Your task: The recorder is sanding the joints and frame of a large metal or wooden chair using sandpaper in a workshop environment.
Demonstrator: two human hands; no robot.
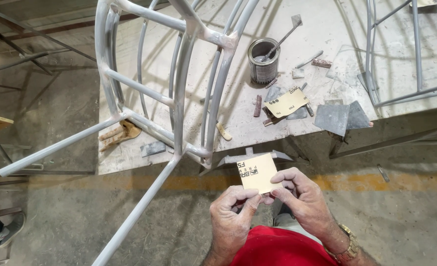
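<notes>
My left hand (pixel 232 213) and my right hand (pixel 300 197) together pinch a small tan square of sandpaper (pixel 257 173), held in front of me with its printed backing up. The left fingers grip its lower left corner, the right fingers its lower right edge. A gold watch sits on my right wrist. A grey metal chair frame (pixel 179 93) lies tipped on the workbench (pixel 327 29) just ahead and to the left, its legs reaching toward me.
On the bench stand a metal can (pixel 264 61) with a putty knife in it, another sandpaper piece (pixel 287 102), grey sheet scraps (pixel 332 118), a work glove (pixel 119 135) and a second frame (pixel 401 54) at right. Another person's shoe (pixel 11 229) shows at far left.
</notes>
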